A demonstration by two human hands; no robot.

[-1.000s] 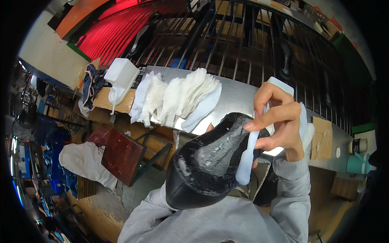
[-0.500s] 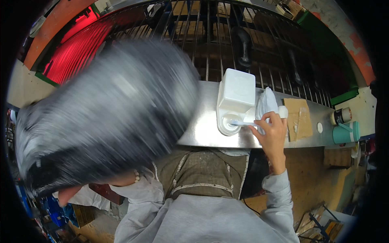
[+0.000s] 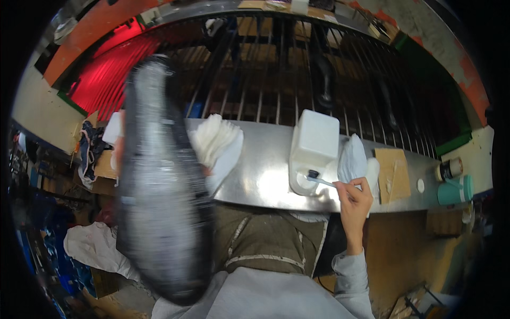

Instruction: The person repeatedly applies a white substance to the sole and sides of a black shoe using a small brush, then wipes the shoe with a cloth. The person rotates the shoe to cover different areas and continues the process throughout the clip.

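Note:
A black shoe (image 3: 164, 186) with a pale grey underside fills the left of the view close to me, upright and smeared by motion. Only bits of my left hand (image 3: 120, 146) show at the shoe's edges, its fingers curled round it from behind. In my right hand (image 3: 355, 204), thumb and fingers pinch the light handle of a small brush (image 3: 323, 181), which looks like a toothbrush. Its dark bristles are over the round cup at the front of a white plastic dispenser (image 3: 319, 133). Just right of the dispenser lies a pale blue, pad-like cloth (image 3: 351, 159).
Behind the metal bench (image 3: 255, 186) runs a rack of metal bars (image 3: 271, 90) bearing dark shoes (image 3: 323, 82). White cloths or papers (image 3: 215, 138) lie beside the held shoe. Rightward are brown cardboard (image 3: 393, 173), a jar (image 3: 449, 169) and a teal mug (image 3: 454, 190).
The shoe has swung from a slant to nearly upright, uncovering the white cloths. The brush has lifted slightly, and its dark bristles now show above the cup.

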